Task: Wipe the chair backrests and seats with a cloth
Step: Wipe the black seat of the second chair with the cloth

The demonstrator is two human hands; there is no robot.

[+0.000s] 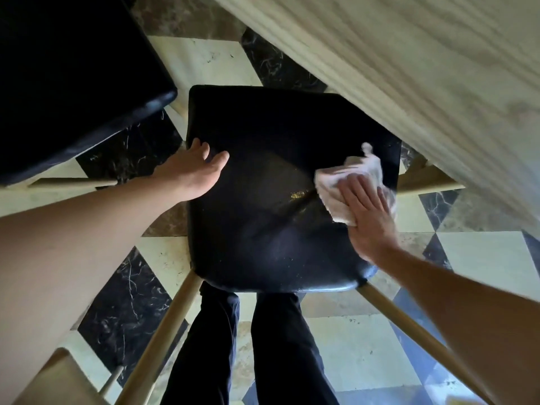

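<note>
A black padded chair seat (271, 200) fills the middle of the head view, seen from above, with pale wooden legs splaying out below it. My right hand (368, 217) lies flat on a crumpled white cloth (350, 182), pressing it onto the seat's right side. My left hand (198, 171) rests on the seat's left edge with fingers spread and nothing in it. A streak on the seat catches the light just left of the cloth.
A second black chair seat (73, 83) stands at the upper left, close beside this one. A pale wood-grain table top (423, 83) overhangs the upper right. My dark-trousered legs (248, 346) stand at the seat's near edge on a chequered marble floor (365, 346).
</note>
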